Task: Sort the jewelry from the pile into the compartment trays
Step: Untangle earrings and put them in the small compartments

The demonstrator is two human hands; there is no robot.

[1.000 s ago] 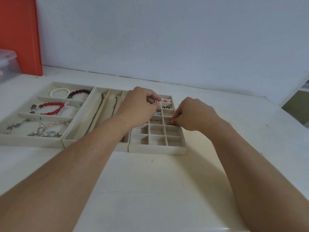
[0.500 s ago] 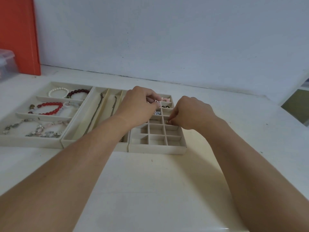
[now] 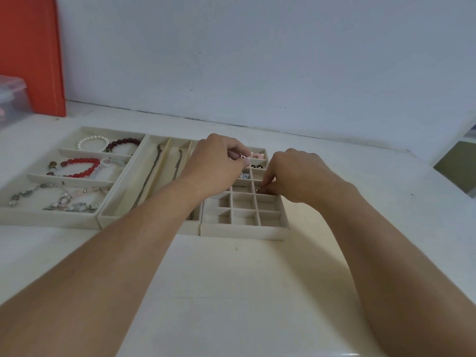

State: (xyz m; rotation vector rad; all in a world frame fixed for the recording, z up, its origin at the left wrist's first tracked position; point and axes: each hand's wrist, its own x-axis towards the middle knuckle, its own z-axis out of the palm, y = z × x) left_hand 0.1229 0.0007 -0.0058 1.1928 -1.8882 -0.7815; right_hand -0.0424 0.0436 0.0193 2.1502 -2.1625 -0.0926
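Three cream trays sit side by side on the white table. My left hand (image 3: 219, 163) hovers over the far part of the small-grid tray (image 3: 244, 231), its fingers curled and pinching a small pale jewelry piece (image 3: 243, 156). My right hand (image 3: 293, 176) is at the grid tray's right side, fingertips pinching a tiny metallic piece (image 3: 262, 191) in a right-column cell. Pink (image 3: 256, 155) and black (image 3: 255, 166) small pieces lie in far cells. The near cells look bare.
The left tray (image 3: 51, 217) holds a pearl bracelet (image 3: 91, 142), a dark red one (image 3: 123, 144), a bright red one (image 3: 79, 167) and silver chains (image 3: 59, 199). The middle tray (image 3: 116, 217) holds thin chains (image 3: 152, 173). An orange panel (image 3: 31, 55) and a clear box (image 3: 11, 99) stand far left.
Both hands have stayed over the grid tray. My right hand has shifted slightly, its fingertips remaining at the same right-column cell.
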